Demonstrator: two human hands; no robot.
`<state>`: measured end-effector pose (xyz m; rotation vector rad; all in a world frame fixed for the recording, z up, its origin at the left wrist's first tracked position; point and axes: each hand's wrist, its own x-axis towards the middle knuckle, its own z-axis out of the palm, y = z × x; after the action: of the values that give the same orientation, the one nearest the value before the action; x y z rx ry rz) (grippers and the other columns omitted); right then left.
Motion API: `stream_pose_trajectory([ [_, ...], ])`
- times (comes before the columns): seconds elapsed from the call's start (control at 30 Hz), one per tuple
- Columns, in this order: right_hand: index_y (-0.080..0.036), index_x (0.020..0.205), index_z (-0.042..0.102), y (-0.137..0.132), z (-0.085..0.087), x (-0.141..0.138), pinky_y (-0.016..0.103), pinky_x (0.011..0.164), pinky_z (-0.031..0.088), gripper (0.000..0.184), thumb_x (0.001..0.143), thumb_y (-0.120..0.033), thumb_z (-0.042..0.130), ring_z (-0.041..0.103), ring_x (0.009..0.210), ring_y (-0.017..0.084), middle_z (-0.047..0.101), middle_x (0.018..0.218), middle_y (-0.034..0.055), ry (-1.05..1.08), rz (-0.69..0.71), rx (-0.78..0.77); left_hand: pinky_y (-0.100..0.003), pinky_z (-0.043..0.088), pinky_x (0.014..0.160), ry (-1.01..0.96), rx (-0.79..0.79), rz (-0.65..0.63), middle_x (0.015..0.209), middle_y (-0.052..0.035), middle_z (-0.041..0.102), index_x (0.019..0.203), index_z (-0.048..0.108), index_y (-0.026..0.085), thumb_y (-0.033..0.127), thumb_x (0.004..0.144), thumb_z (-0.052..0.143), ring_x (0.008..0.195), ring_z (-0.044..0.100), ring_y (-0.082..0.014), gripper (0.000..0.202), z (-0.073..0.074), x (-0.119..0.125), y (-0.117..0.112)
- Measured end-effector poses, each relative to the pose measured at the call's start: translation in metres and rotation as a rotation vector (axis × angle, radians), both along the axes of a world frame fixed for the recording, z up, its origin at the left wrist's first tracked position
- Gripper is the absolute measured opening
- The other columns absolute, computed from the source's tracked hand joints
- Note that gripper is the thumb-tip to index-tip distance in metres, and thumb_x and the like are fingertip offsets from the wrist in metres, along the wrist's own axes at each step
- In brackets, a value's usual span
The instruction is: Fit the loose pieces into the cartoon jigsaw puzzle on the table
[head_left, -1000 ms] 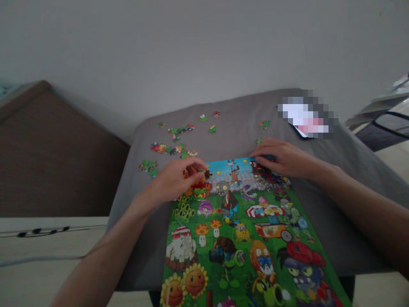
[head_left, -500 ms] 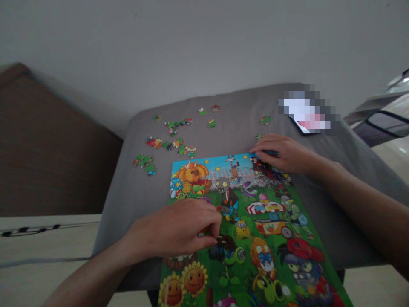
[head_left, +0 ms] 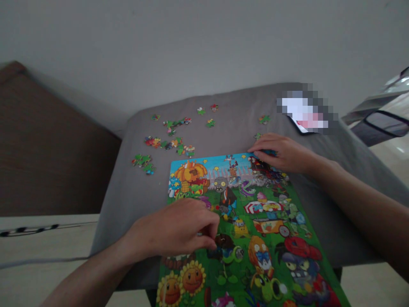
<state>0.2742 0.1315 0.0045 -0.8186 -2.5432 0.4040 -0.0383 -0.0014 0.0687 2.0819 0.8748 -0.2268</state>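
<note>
A colourful cartoon jigsaw puzzle board [head_left: 230,273] lies before me, with sunflowers, zombies and a pumpkin house on it. My left hand [head_left: 183,226] rests over its left middle part. The fingers there are curled in toward the thumb, and whatever they hold, if anything, is hidden. At the board's far right corner, my right hand [head_left: 279,151] lies with fingers stretched out over the top edge. A loose puzzle piece [head_left: 258,136] sits just beyond those fingers, and another piece [head_left: 264,119] lies farther back.
Several loose puzzle pieces [head_left: 142,161] are scattered on the grey cloth-covered table [head_left: 128,213], left of and behind the board. A phone [head_left: 302,113], partly blurred out, lies at the back right. A wall stands behind; brown furniture [head_left: 57,149] is at left.
The view has shifted very slightly. Both hands keep the same place on the board, and the loose pieces have not moved.
</note>
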Motion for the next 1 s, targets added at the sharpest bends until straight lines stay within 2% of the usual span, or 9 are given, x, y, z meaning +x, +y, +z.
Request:
stream_pose_trajectory([
  [0.13,-0.024,0.103,0.075,0.0,0.002,0.0,0.041,0.094,0.054,0.026,0.101,-0.031,0.05,0.07,0.099,0.023,0.078,0.102,0.0074,-0.014,-0.002,-0.024,-0.028,0.04,0.071,-0.029,0.037,-0.019,0.087,0.0023,0.068,0.084,0.072,0.022,0.027,0.083,0.087,0.087,0.064,-0.0156,0.016,-0.005,0.0,0.0],
  [0.37,-0.023,0.102,0.075,0.0,0.0,0.0,0.041,0.094,0.054,0.027,0.101,-0.032,0.05,0.07,0.099,0.024,0.077,0.102,0.0081,-0.011,-0.007,-0.029,-0.027,0.039,0.068,-0.008,0.032,0.059,0.082,0.0033,0.067,0.081,0.068,0.018,0.027,0.079,0.091,0.079,0.063,-0.0139,0.024,-0.011,0.004,0.006],
  [0.6,-0.021,0.103,0.075,0.0,-0.003,0.0,0.042,0.094,0.054,0.027,0.102,-0.03,0.05,0.07,0.099,0.024,0.077,0.101,0.0089,0.011,0.002,-0.004,-0.03,0.038,0.068,0.046,0.081,0.058,0.08,0.0018,0.067,0.079,0.065,0.018,0.026,0.081,0.089,0.082,0.062,-0.0166,0.026,-0.01,0.007,-0.002],
  [0.87,-0.024,0.103,0.076,0.0,-0.002,-0.003,0.04,0.094,0.056,0.026,0.101,-0.031,0.051,0.071,0.099,0.022,0.077,0.1,0.007,0.029,-0.008,-0.009,-0.03,0.034,0.064,0.023,0.105,0.13,0.078,0.0012,0.068,0.077,0.066,0.02,0.027,0.078,0.089,0.078,0.062,-0.0165,0.024,-0.019,0.004,-0.002],
  [1.0,-0.024,0.104,0.077,0.0,-0.002,-0.004,0.043,0.095,0.056,0.025,0.1,-0.029,0.053,0.072,0.099,0.023,0.078,0.101,0.0075,0.025,-0.007,-0.016,-0.029,0.034,0.063,0.024,0.086,0.105,0.079,0.0014,0.067,0.076,0.064,0.02,0.03,0.078,0.089,0.078,0.061,-0.0164,0.027,-0.016,0.002,0.001],
])
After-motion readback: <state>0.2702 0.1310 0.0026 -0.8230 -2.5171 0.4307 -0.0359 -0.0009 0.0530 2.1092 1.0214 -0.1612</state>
